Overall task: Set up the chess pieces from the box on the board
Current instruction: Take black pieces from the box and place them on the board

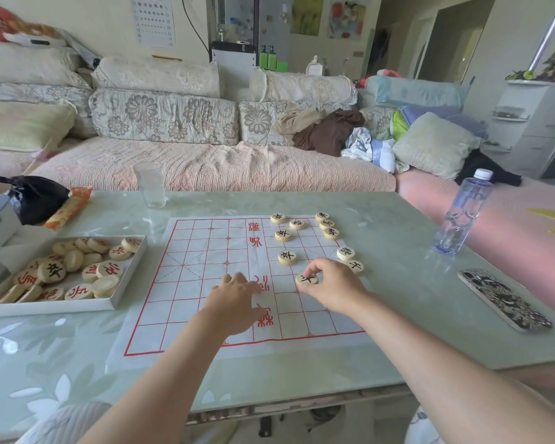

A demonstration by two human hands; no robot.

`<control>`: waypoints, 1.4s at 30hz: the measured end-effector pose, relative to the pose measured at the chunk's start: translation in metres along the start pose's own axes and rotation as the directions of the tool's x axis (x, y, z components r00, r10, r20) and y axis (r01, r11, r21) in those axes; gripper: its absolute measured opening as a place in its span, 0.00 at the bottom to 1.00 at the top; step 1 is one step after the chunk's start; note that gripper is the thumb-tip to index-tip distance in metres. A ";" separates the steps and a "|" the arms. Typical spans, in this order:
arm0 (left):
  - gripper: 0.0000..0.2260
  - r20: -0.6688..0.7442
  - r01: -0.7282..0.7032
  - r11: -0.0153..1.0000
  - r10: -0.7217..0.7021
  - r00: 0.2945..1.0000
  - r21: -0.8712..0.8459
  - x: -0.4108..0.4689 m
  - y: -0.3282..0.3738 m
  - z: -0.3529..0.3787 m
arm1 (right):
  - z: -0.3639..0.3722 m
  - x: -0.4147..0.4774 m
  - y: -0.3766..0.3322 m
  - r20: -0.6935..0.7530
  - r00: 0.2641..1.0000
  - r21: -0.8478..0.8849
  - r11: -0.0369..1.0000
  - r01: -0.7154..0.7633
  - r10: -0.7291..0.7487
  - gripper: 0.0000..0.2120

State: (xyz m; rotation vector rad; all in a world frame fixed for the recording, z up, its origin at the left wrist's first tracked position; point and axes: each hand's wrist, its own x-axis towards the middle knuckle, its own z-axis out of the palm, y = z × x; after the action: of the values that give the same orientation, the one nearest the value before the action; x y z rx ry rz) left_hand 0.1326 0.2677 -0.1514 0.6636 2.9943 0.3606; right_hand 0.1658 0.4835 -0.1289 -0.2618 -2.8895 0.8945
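Note:
A white paper board (205, 283) with a red grid lies on the table. Several round wooden pieces with black characters (287, 257) stand on its right half. My right hand (330, 288) pinches one black-marked piece (306, 279) that sits on the board. My left hand (234, 299) rests flat on the middle of the board with its fingers straight. At the left, the white box (116, 299) holds several loose pieces, with red characters (79, 292) and black ones (51, 271).
A drinking glass (149, 184) stands at the table's far edge. A water bottle (463, 213) and a patterned phone (505, 299) lie to the right of the board. A black bag (32, 197) and an orange packet (68, 208) sit behind the box. A sofa runs behind the table.

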 end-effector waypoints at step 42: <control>0.15 -0.375 0.529 0.809 -0.587 0.717 -0.256 -0.101 -0.311 -0.078 | 0.226 0.062 -0.341 0.380 0.744 -0.108 0.773 0.625 -0.549 0.23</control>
State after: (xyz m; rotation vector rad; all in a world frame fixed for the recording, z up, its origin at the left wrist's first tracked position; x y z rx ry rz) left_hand 0.0884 -0.0651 -0.1491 -0.4222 3.3235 0.7312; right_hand 0.0256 0.0940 -0.1178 0.8427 -3.0364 0.5143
